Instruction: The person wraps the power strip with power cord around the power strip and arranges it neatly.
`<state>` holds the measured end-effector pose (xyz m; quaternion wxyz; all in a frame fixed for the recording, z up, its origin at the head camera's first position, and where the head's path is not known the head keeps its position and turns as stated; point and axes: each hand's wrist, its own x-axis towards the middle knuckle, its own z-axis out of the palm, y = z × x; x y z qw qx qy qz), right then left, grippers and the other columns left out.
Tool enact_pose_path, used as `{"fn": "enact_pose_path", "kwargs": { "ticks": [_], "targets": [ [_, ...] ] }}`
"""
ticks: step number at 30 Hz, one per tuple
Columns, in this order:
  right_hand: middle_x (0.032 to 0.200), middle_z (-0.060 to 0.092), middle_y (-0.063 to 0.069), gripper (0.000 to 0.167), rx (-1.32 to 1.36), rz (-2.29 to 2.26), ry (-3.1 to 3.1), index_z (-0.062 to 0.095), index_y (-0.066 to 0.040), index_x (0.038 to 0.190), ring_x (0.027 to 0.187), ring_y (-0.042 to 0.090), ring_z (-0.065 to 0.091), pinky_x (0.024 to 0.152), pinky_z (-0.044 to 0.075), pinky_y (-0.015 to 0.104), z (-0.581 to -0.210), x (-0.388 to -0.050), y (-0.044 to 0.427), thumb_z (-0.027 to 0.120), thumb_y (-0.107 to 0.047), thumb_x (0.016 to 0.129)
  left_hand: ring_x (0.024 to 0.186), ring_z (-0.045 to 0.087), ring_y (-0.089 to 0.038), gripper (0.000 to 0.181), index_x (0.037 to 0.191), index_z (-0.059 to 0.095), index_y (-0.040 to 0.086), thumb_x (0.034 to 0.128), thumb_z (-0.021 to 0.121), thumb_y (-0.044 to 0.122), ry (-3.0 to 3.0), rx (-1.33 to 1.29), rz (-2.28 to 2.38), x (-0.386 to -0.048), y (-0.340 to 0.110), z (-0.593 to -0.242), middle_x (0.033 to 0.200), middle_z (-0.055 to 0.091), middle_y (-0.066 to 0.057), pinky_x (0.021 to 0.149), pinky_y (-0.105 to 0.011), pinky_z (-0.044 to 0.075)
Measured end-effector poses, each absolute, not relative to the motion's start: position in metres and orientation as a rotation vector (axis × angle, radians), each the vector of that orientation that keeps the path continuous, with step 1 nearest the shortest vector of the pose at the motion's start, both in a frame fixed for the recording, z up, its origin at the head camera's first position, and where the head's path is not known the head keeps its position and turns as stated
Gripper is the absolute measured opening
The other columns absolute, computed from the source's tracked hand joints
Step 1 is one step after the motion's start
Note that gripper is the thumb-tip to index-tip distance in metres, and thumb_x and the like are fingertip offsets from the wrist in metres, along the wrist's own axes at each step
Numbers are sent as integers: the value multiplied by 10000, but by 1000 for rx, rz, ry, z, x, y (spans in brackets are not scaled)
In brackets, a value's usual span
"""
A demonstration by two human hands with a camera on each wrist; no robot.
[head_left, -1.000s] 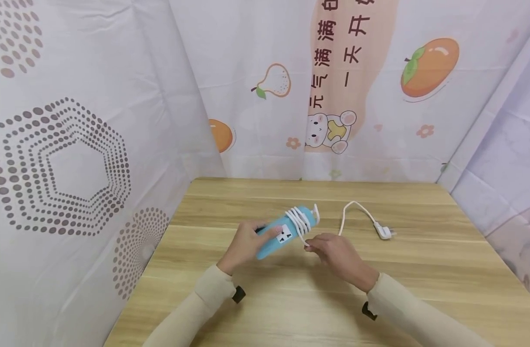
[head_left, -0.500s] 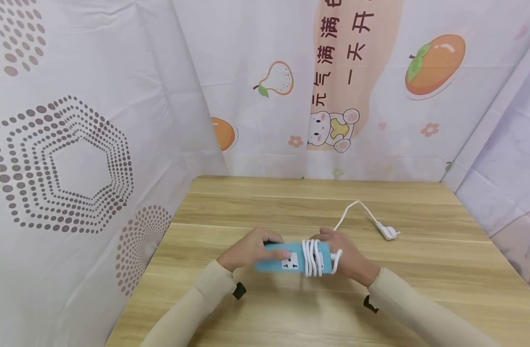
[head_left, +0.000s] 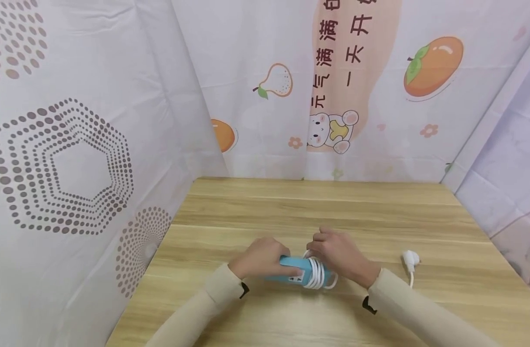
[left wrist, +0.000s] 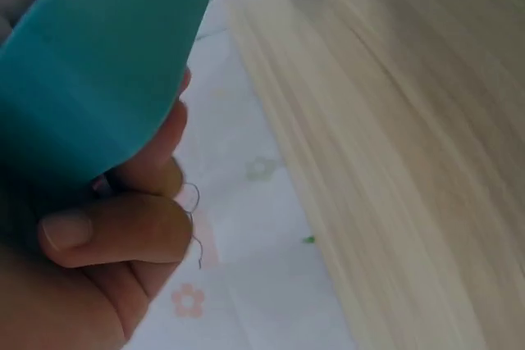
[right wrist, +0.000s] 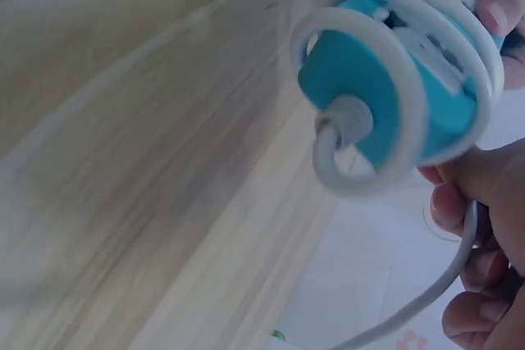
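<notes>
A light-blue power strip (head_left: 295, 261) with white sockets is held above the wooden table by my left hand (head_left: 262, 259), thumb on top near a socket. White power cord (head_left: 317, 274) wraps round its right end in several loops. In the right wrist view the cord leaves the strip's end (right wrist: 332, 67) through a short collar and curves back into the loops. My right hand (head_left: 343, 255), close beside the wrapped end, pinches the loose cord (right wrist: 414, 307) between thumb and fingers. In the left wrist view curled fingers (left wrist: 131, 231) lie under the strip's smooth underside (left wrist: 107, 55).
The cord's white plug (head_left: 410, 260) lies on the table right of my right forearm, its lead running behind the sleeve. Patterned curtains (head_left: 265, 125) hang behind the table (head_left: 317, 207) and along both sides.
The strip first swung from slanted to level, then dropped nearer to me. My right hand went behind the strip and came up at its far side with the cord. The plug slid nearer and turned.
</notes>
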<state>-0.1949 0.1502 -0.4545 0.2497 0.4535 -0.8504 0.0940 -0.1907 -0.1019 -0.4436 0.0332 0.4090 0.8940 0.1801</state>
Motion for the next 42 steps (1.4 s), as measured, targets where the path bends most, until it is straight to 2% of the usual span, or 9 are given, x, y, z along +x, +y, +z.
{"fn": "enact_pose_path", "kwargs": {
  "ticks": [6,11,19,29,36,42],
  "targets": [
    [795,645,-86,102,1187,241,-2366,786,-187,848,679,75,408,521,453,202,-449,-188,148,858,-259,851,462,219,5,563,579,435,249,890,701,635,2834,1198,483,-189,-94,-443,520,284,156,454,-185,213],
    [824,637,-56,54,1160,227,-2408,773,-154,901,715,100,485,566,500,233,-442,-184,147,816,-188,899,447,239,1,562,572,452,242,901,691,630,2900,1095,498,-189,-93,-443,506,299,156,433,-186,208],
    [791,623,-26,70,1084,255,-2379,773,-88,919,690,125,547,558,507,252,-436,-187,148,819,-136,893,441,257,-16,569,579,435,230,937,661,610,3047,946,556,-193,-99,-446,517,302,138,422,-202,228],
    [824,679,-15,114,1020,341,-2360,780,-87,998,709,127,591,553,513,262,-434,-188,150,800,-150,904,456,292,-34,558,602,452,207,925,688,597,3221,748,691,-193,-101,-444,537,314,124,423,-231,253],
    [810,662,-23,148,1021,458,-2312,792,-63,1022,669,95,559,546,480,253,-435,-188,152,799,-135,892,480,412,-49,477,704,596,192,956,644,595,3234,660,887,-194,-100,-443,576,468,106,450,-262,335],
    [726,583,-82,72,993,562,-2323,774,-108,910,635,56,471,535,432,234,-448,-183,155,826,-108,859,486,447,-60,447,719,622,187,949,673,566,3204,584,1128,-195,-103,-440,571,490,95,457,-267,357]
  ]
}}
